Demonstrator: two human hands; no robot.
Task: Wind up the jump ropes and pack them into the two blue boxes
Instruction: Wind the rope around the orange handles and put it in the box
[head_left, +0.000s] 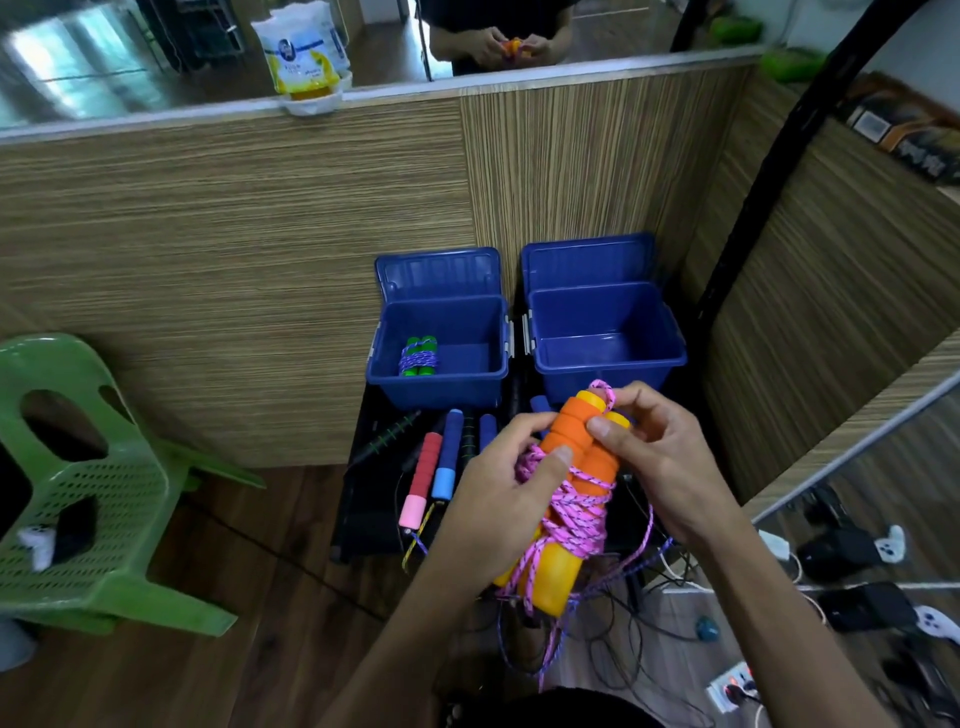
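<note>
Two open blue boxes stand side by side against the wooden wall. The left box (437, 387) holds a wound green-handled rope (418, 356). Nothing shows inside the right box (609, 371). In front of them my left hand (498, 499) and my right hand (660, 457) both grip an orange-and-yellow handled jump rope (571, 488). Its two handles lie together and pink cord is wrapped around their middle. Loose pink cord hangs below the handles. Several unwound ropes (441, 462) with pink, blue and dark handles lie on a black surface under my hands.
A green plastic chair (88, 499) stands at the left on the wood floor. Cables, a power strip (732, 686) and game controllers clutter the floor at the right. A mirror runs along the top of the wall, with a white packet (304, 52) on its ledge.
</note>
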